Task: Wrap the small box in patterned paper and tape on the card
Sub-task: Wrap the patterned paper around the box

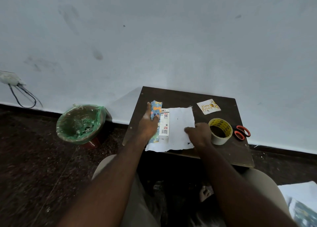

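A small white box (164, 124) with a barcode lies on the sheet of paper (178, 127), whose white back faces up on the dark wooden table (180, 94). The paper's blue patterned left edge (155, 112) is folded up over the box. My left hand (147, 124) presses that flap against the box, thumb on the pattern. My right hand (199, 132) pinches the paper's right edge. A birthday card (208, 106) lies at the back right. A roll of tape (220, 130) stands beside my right hand.
Orange-handled scissors (242, 132) lie to the right of the tape. A bin with a green liner (80, 123) stands on the floor left of the table. More patterned paper (301, 204) lies on the floor at the lower right. A wall rises right behind the table.
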`<control>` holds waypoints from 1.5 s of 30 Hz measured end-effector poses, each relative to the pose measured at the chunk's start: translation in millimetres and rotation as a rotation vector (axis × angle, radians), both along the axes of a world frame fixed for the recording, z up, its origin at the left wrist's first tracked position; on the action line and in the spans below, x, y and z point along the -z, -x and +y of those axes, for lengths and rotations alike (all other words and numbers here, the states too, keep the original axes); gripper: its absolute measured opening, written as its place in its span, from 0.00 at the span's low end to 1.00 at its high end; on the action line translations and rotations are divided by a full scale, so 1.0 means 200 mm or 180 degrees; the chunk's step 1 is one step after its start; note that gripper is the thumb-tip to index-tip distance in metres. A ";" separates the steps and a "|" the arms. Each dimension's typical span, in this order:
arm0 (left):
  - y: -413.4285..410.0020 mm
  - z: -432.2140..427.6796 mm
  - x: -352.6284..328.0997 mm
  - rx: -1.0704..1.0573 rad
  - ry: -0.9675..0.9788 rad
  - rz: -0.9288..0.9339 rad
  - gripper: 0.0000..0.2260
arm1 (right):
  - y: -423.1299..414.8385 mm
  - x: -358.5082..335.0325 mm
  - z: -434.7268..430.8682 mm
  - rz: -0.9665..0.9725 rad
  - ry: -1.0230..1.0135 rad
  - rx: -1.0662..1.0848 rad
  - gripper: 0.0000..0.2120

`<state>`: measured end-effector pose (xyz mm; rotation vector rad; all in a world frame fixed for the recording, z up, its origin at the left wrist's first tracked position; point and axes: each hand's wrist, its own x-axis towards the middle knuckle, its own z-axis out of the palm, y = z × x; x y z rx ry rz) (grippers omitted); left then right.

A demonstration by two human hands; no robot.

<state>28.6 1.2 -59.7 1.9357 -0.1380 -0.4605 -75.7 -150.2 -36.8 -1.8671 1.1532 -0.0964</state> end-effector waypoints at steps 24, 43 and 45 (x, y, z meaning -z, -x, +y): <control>0.06 -0.04 0.03 -0.0034 -0.0067 -0.0525 0.23 | -0.15 -0.13 0.26 -0.0708 0.0461 -0.1142 0.07; 0.04 0.01 -0.01 0.0302 0.0130 0.0031 0.28 | -0.14 -0.14 0.26 -0.0758 -0.0110 -0.1038 0.05; 0.05 0.01 -0.02 0.0278 0.0048 -0.0005 0.27 | -0.14 -0.17 0.23 -0.0794 -0.0352 -0.0969 0.07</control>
